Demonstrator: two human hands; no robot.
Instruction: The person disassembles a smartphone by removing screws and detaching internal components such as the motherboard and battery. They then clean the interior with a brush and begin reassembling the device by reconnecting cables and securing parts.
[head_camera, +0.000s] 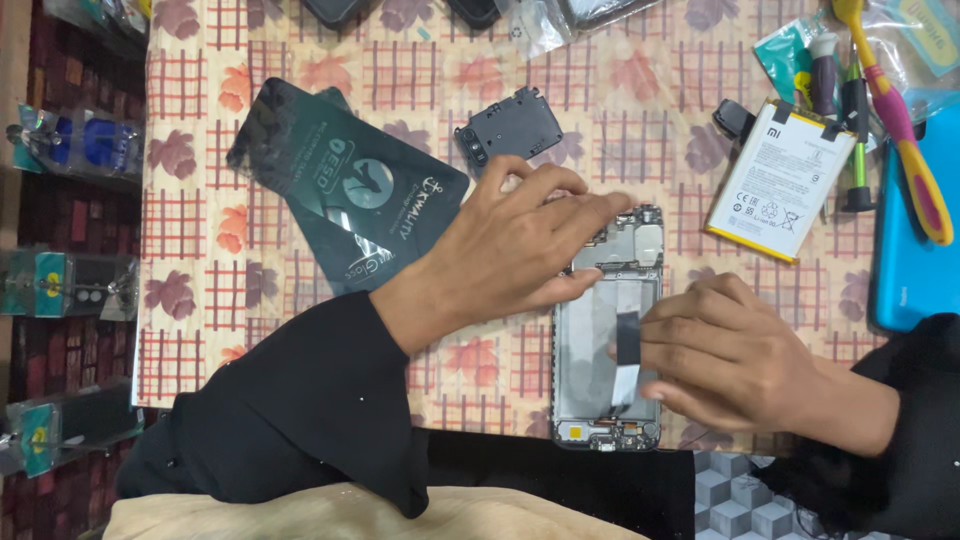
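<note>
Checked tablecloth (640, 90) bears opened phone (607, 330), battery (780, 180)

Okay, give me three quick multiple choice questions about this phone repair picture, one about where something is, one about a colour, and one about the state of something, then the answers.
1. Where does the white battery lie?
A. On the dark packet
B. On the cloth, right of the opened phone
C. Inside the opened phone

2. What colour is the phone back cover at the right edge?
A. Blue
B. Red
C. White

3. In what state is the opened phone?
A. Closed, back cover on
C. Wrapped in plastic
B. Open, battery bay empty

Answers:
1. B, the battery rests on the checked tablecloth beside the tools, apart from the phone.
2. A, the cover shows bright blue.
3. B, the bare frame shows under the left hand and right hand, with a flat ribbon cable across the empty bay.
</note>
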